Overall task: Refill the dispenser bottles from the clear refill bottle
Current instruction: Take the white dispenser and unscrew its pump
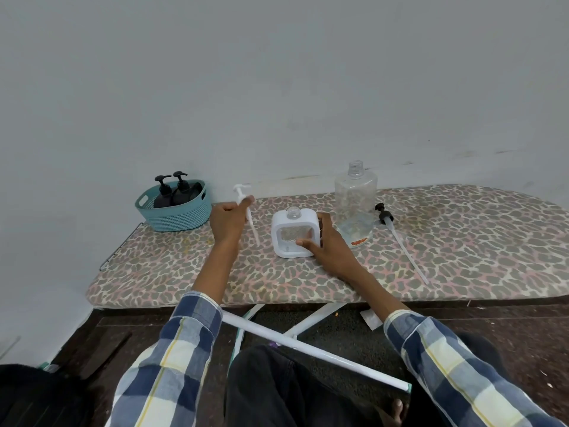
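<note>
The board point(431, 241), covered in a leopard print, carried everything. On it, just beyond the right hand's point(331, 241) fingers, the clear refill bottle point(355, 204) stood upright with its neck uncapped and only a little liquid at its bottom. The basket point(175, 208) sat at the board's corner, beyond and to the left of the left hand point(226, 221), holding two dark pump bottles point(172, 192) upright.

The white square dispenser point(294, 234) stood upright between the two hands, its neck open — the right hand gripped it, thumb point(304, 242) pressed on its clear front window and fingers curled round its right side. To the right of those fingers, past the refill bottle, a black pump point(400, 241) lay flat on the board, its long tube pointing toward the near edge.

The left hand was closed round the white pump point(246, 211), held off the board — its head stood above the fingers and its tube hung below them, slanting toward the dispenser without touching it.
</note>
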The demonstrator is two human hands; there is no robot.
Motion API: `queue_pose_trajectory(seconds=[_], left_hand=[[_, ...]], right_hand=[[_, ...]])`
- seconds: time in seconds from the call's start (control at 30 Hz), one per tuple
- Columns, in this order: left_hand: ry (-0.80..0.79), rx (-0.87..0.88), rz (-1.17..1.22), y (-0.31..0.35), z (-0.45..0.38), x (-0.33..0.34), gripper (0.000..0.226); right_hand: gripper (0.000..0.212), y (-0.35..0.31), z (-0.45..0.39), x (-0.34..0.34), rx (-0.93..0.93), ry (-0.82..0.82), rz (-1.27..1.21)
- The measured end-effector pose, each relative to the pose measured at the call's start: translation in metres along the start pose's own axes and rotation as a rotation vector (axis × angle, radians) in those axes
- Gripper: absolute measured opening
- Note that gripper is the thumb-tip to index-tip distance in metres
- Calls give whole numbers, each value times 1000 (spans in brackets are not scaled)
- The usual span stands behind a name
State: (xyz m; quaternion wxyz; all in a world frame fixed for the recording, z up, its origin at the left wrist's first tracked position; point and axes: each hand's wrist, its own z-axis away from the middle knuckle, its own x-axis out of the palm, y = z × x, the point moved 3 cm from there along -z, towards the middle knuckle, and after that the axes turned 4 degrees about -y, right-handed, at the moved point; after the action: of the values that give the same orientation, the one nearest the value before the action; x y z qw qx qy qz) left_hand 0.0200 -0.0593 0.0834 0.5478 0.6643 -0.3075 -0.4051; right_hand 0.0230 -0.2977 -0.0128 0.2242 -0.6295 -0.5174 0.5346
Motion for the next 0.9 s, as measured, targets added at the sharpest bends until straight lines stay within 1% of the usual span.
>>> queue_pose_trajectory(seconds=[0.07, 0.13, 0.2, 0.27, 0.33, 0.47, 0.57, 0.6, 0.63, 0.7, 0.73, 0.77, 0.8, 0.87, 0.9], left_hand=[[-13, -25, -197, -20, -1, -4, 44], [-30, -53, -367, -36, -1, -5, 43], [-33, -110, -511, -48, -3, -7, 41], [-12, -154, -616, -56, -3, -8, 46], [-3, -158, -684, -62, -2, -7, 51], [9, -113, -768, -70, 0, -6, 52], [28, -113, -785, -72, 6, -6, 62], [46, -78, -782, -71, 11, -5, 64], [74, 3, -761, -68, 16, -4, 60], [103, 272, -654, -60, 27, 2, 45], [66, 393, -588, -57, 32, 7, 46], [-12, 459, -516, -57, 37, 14, 52], [-124, 454, -428, -57, 40, 22, 61], [-361, 307, -243, -59, 47, 36, 72], [-448, 235, -185, -61, 49, 42, 74]], right_hand=[[63, -1, 0, 0, 0, 3, -5], [62, -1, 1, -1, -2, 5, -10], [63, -1, 1, -1, -1, 5, -17], [63, -1, 1, -1, 0, 9, -17], [63, -1, 1, -1, 1, 12, -16], [63, -2, 1, -1, 2, 10, -16], [63, -2, 1, -1, 6, 14, -12], [63, -3, 2, -1, 7, 15, -10], [62, -3, 1, -1, 7, 15, -10], [62, -3, 1, -1, 8, 17, -14], [63, -3, 2, -1, 6, 17, -10], [63, -3, 2, -1, 2, 17, -2], [64, -4, 2, -1, -5, 20, 8], [65, -5, 2, -1, -14, 26, 27], [65, -6, 3, -1, -15, 29, 32]])
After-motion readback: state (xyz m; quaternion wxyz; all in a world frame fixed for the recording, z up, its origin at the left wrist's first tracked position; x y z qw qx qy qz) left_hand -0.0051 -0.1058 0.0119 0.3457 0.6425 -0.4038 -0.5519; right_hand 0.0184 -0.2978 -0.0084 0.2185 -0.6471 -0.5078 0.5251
